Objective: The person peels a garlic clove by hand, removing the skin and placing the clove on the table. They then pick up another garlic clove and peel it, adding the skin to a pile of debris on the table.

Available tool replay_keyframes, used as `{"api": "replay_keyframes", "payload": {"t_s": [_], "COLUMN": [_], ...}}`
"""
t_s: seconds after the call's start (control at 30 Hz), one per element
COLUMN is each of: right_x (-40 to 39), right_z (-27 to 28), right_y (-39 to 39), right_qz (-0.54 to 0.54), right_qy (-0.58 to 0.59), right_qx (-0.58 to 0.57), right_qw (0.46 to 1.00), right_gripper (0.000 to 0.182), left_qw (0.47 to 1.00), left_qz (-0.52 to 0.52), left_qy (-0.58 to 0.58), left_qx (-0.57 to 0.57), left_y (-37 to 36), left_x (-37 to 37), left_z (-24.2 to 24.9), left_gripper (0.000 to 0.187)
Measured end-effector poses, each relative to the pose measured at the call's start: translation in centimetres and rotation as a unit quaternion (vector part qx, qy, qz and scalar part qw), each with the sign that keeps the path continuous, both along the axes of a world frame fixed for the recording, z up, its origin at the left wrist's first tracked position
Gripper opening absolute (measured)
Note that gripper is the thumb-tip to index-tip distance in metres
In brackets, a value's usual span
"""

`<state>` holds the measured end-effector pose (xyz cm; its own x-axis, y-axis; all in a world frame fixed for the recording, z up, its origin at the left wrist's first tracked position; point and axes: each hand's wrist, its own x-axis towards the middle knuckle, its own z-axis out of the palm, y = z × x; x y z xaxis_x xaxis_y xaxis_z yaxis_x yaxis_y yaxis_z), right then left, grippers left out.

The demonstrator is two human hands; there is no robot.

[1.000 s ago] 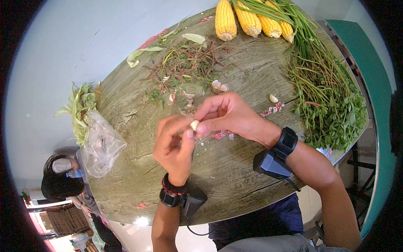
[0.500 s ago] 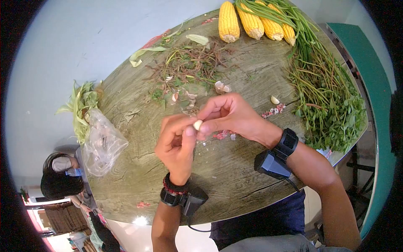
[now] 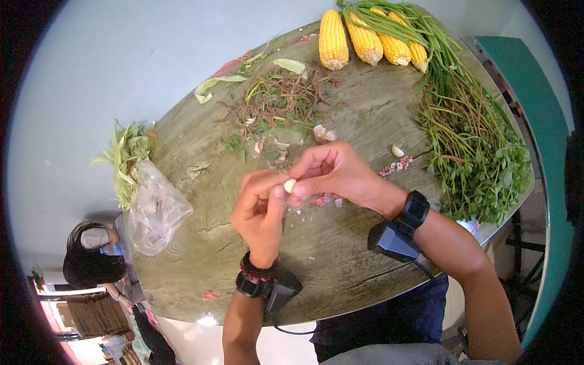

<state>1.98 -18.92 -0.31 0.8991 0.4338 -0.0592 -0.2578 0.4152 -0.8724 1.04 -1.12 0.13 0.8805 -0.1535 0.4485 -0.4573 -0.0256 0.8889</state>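
Note:
Between the fingertips of both hands is a pale garlic clove [image 3: 290, 185], held above the middle of the wooden table [image 3: 201, 243]. My left hand [image 3: 260, 204] pinches it from the left with thumb and fingers. From the right, my right hand [image 3: 337, 176] grips it with thumb and forefinger. Just beyond my hands lie bits of garlic skin [image 3: 280, 148] and an opened piece of garlic husk [image 3: 324, 133]. Another garlic clove [image 3: 397, 150], whitish and bare, rests on the table to the right of my right hand.
Several yellow corn cobs [image 3: 333, 42] lie at the far edge beside long green beans [image 3: 426, 30]. Leafy greens [image 3: 480, 164] cover the right side. A pile of stems [image 3: 286, 97] sits behind my hands. On the left are corn husks [image 3: 125, 164], a clear plastic bag [image 3: 158, 210] and a person [image 3: 94, 255].
The view has shifted slightly, so everything sits a little further right or lower. Both hands still hold the garlic clove, and its visible side has turned slightly.

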Motion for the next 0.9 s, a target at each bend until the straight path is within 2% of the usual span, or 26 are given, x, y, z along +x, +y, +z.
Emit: {"api": "replay_keyframes", "payload": {"t_s": [0.07,0.17,0.27,0.37,0.47,0.57,0.87,0.9], "right_x": [0.0,-0.3,-0.1,0.2,0.1,0.3,0.4,0.3], "right_z": [-0.6,0.6,0.3,-0.8,-0.4,-1.1,-1.4,-1.0], "right_y": [0.3,0.0,0.0,0.4,0.2,0.4,0.7,0.6], "right_qz": [-0.004,-0.01,-0.011,-0.021,-0.023,-0.037,-0.062,-0.055], "right_qy": [-0.023,0.022,0.028,-0.022,0.011,-0.03,-0.084,-0.06], "right_qx": [0.044,0.013,-0.001,0.071,0.018,0.07,0.064,0.039], "right_qw": [0.999,1.0,1.0,0.997,1.0,0.996,0.993,0.996], "right_gripper": [0.017,0.019,0.019,0.018,0.018,0.018,0.019,0.019], "left_qw": [1.0,0.998,0.996,0.995,0.994,0.99,0.99,0.991], "left_qz": [0.004,0.059,0.072,0.045,0.071,0.101,0.105,0.106], "left_qy": [0.0,-0.001,-0.043,-0.07,-0.045,-0.044,-0.034,-0.029], "left_qx": [0.009,0.017,0.034,0.053,0.064,0.093,0.088,0.077], "left_y": [0.1,0.0,-0.7,-0.2,-0.2,0.0,0.1,0.1], "left_x": [-0.1,-0.5,-0.8,-0.4,-0.7,-0.7,-0.6,-0.6], "left_z": [-0.1,-0.5,0.3,0.0,0.1,-0.1,-0.2,-0.2], "left_gripper": [0.014,0.017,0.017,0.025,0.022,0.019,0.016,0.014]}}
